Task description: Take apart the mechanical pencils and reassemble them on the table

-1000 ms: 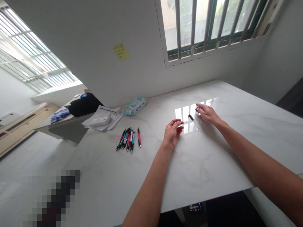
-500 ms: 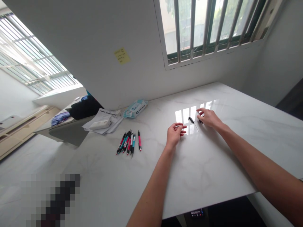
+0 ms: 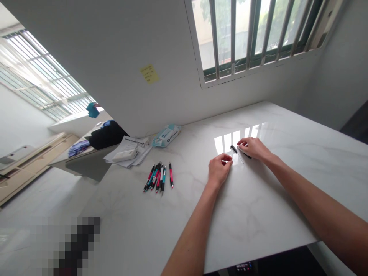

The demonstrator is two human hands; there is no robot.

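My left hand (image 3: 219, 169) rests on the white marble table (image 3: 253, 207) with its fingers curled in; whether they hold anything is hidden. Just right of it lie a small black pen part (image 3: 233, 148) and a thin refill (image 3: 240, 157). My right hand (image 3: 253, 147) lies on the table beside them, fingers bent down over a dark pen barrel (image 3: 246, 155) that pokes out under the palm.
A row of several red, teal and black pens (image 3: 157, 177) lies left of my hands. Behind them are papers with a white device (image 3: 125, 154) and a pack of wipes (image 3: 166, 135). The wall and a barred window (image 3: 253, 34) stand behind the table.
My right hand came down from holding a small part in the air onto the table over the barrel. My left hand closed its fingers and shifted slightly right.
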